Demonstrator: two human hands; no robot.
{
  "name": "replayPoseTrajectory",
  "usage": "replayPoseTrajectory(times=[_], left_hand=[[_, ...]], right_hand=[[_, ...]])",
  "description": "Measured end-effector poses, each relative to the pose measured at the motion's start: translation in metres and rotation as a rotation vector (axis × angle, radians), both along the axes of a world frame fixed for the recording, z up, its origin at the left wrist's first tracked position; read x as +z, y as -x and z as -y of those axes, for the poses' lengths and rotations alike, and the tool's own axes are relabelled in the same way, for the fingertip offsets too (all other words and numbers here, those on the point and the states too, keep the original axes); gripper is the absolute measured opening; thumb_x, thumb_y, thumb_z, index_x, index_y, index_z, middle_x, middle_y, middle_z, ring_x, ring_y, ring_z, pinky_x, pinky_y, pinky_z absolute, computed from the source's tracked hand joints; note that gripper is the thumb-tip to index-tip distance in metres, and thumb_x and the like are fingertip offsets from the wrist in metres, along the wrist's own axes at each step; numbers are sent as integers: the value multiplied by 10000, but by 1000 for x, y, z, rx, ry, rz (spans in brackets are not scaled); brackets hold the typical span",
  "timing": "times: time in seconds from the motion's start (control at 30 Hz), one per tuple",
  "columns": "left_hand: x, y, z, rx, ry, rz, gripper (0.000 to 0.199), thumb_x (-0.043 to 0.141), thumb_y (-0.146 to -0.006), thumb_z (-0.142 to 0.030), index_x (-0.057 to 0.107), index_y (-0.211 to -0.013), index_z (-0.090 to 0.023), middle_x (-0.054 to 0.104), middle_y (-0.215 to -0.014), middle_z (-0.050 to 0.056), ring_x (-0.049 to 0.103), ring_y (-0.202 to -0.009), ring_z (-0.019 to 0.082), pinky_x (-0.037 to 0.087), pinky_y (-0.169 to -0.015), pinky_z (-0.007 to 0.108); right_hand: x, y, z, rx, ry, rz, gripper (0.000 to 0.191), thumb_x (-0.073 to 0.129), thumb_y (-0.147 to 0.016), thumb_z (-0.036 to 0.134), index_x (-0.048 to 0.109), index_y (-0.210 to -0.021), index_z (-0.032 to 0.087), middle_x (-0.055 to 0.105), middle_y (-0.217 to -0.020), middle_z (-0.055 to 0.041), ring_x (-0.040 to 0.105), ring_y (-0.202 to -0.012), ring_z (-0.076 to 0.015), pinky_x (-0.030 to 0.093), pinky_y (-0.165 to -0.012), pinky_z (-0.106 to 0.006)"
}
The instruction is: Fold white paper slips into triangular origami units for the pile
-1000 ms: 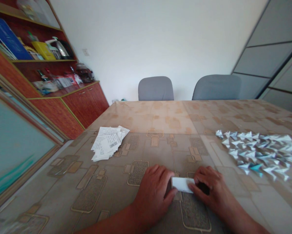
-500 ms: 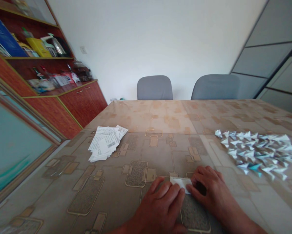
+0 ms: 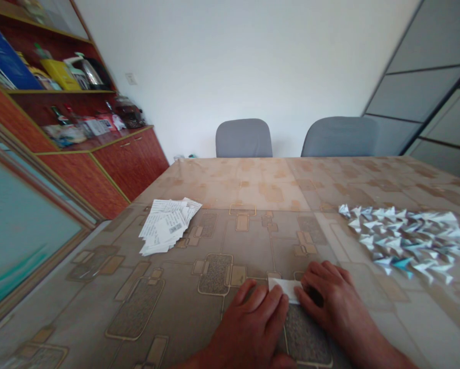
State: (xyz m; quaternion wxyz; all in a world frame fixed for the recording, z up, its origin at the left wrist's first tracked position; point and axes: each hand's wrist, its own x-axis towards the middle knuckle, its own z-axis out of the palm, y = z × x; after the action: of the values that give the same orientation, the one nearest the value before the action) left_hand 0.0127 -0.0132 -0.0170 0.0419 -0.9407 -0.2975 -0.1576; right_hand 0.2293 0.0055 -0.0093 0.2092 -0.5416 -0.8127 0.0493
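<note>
A small white strip of folded paper (image 3: pixel 289 288) lies flat on the table near its front edge, between my two hands. My left hand (image 3: pixel 253 318) rests over the paper's left part, its fingertips pressed down on it. At the right end, my right hand (image 3: pixel 328 292) pinches the paper with its thumb and curled fingers. Parts of the paper's ends are covered by my fingers. Off to the right stand several small folded paper pieces (image 3: pixel 402 238) in rows, mostly white, one with teal on it. To the left lies a loose stack of printed paper slips (image 3: pixel 166 228).
A patterned cover lies over the table (image 3: pixel 191 179). Two grey chairs (image 3: pixel 243 138) stand at its far side by the white wall. A reddish wooden cabinet (image 3: pixel 130 159) with bottles, a kettle and folders is at the left.
My left fingers have slid slightly to the left along the paper, baring a little more of it. My right hand has barely moved.
</note>
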Motion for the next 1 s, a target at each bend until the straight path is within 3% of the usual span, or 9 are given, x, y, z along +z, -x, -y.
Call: replayPoseTrajectory(times=[0.47, 0.9, 1.0], left_hand=[[-9, 0, 3, 8, -21, 13, 662, 355, -921, -622, 507, -1287, -92, 587, -1249, 116, 511, -1018, 268, 323, -972, 456], [-13, 5, 2, 26, 23, 86, 608, 510, -858, -624, 544, -1229, -143, 635, -1139, 93, 548, -967, 253, 319, -1022, 505], [-11, 7, 2, 34, 43, 95, 582, 518, -863, -611, 550, -1209, -144, 641, -1111, 82, 544, -961, 247, 312, -1026, 511]], right_hand=[[-1, -1, -1, -5, -26, 11, 215, 684, -778, 189, 544, -618, 217, 554, -679, 4, 510, -719, -206, 361, -718, -358], [-1, 0, -1, -37, -27, 60, 216, 690, -764, 183, 534, -618, 217, 567, -678, 4, 528, -712, -213, 380, -710, -360], [-1, -4, -1, -18, -69, 57, 103, 658, -796, 204, 585, -725, 219, 601, -731, -14, 543, -730, -218, 394, -710, -359]])
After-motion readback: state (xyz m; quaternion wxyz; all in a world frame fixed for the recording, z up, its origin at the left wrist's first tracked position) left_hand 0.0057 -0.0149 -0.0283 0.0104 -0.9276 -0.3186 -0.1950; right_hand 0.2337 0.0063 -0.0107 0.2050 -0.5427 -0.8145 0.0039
